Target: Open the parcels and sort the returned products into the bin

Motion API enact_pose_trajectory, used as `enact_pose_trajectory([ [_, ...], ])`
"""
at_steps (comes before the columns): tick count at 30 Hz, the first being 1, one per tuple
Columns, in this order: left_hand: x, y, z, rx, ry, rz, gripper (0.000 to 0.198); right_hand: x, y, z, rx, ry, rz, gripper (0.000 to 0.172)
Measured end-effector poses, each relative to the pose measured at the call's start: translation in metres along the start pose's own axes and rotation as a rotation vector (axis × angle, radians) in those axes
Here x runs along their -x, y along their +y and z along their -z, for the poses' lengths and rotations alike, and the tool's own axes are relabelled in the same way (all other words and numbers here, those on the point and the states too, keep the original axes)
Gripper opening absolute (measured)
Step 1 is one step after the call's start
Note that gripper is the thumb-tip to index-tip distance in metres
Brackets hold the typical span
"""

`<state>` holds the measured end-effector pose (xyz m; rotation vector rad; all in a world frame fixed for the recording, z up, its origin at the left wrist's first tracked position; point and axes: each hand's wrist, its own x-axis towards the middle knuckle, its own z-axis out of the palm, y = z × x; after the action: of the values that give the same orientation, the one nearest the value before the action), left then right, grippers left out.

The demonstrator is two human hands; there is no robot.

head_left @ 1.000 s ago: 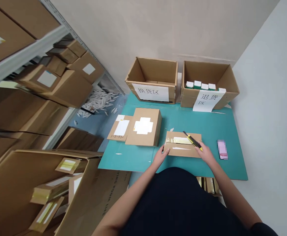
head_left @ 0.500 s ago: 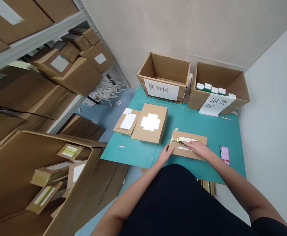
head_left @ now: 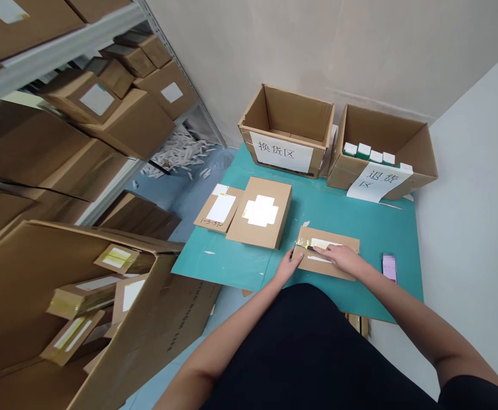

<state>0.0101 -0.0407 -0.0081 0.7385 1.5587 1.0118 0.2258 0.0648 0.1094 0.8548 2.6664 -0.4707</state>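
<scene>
A small taped cardboard box (head_left: 338, 270) with white labels lies flat on the green-topped table (head_left: 231, 266) in front of me. My left hand (head_left: 289, 265) grips its left end, thumb on top and fingers at the side. In my right hand (head_left: 337, 257) is a utility knife (head_left: 311, 248), black and yellow, held over the taped seam near the box's left end. Whether the blade is in the tape is too small to tell.
A larger box (head_left: 240, 228) and a flatter one (head_left: 212, 219) lie to the left. Behind stand two open cartons (head_left: 291, 119) (head_left: 419, 154) with handwritten signs. A phone-like pink object (head_left: 389, 267) is at right. A big carton of parcels (head_left: 180, 307) and shelving (head_left: 73, 51) flank the left.
The knife and my right hand have shifted slightly left along the seam. My left hand still holds the box's end. The camera view has moved a little.
</scene>
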Motion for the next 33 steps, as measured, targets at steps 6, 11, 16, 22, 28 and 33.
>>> enact_pose_trajectory([
  [6, 0.000, -0.004, -0.001, -0.026, 0.002, 0.011, 0.068, -0.001, 0.001, 0.002, -0.009, -0.017, 0.008, 0.061],
  [11, 0.001, -0.003, 0.000, -0.017, 0.001, -0.011, 0.065, 0.000, -0.004, 0.006, -0.032, -0.031, -0.017, 0.063],
  [16, 0.001, -0.003, -0.002, -0.009, 0.044, 0.028, 0.064, 0.001, -0.009, 0.013, 0.001, -0.105, -0.027, 0.066],
  [22, -0.001, -0.005, -0.003, 0.009, 0.050, 0.024, 0.065, -0.001, -0.005, 0.015, -0.007, -0.144, -0.024, 0.066],
  [28, 0.000, -0.004, -0.002, -0.006, 0.050, 0.049, 0.067, -0.005, -0.005, 0.024, -0.039, -0.160, -0.022, 0.064],
  [33, 0.001, -0.001, -0.001, -0.026, 0.035, 0.036, 0.065, -0.003, -0.004, 0.027, -0.029, -0.157, -0.018, 0.064],
])
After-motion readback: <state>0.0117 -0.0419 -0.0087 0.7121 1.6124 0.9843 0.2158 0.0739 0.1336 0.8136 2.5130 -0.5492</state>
